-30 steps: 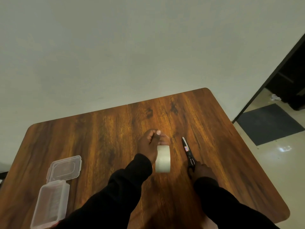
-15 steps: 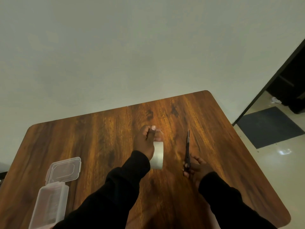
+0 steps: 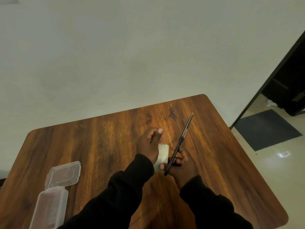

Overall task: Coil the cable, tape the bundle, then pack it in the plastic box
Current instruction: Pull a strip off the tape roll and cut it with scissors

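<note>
My left hand (image 3: 148, 146) grips a roll of clear tape (image 3: 162, 155) above the middle of the wooden table (image 3: 99, 138), thumb and fingers pinched near its far end. My right hand (image 3: 183, 164) holds black scissors (image 3: 180, 142) just right of the roll, blades closed and pointing up and away to the right. An open clear plastic box (image 3: 49, 210) with its hinged lid (image 3: 63, 174) lies at the table's front left. No cable is visible.
A plain pale wall rises behind the table. To the right the floor shows a dark mat (image 3: 267, 129) and a dark doorway (image 3: 290, 76). The table's right edge lies near my right arm.
My right hand picked the scissors up off the table and raised them beside the tape roll. My left hand lifted the roll slightly and brought it closer to the scissors.
</note>
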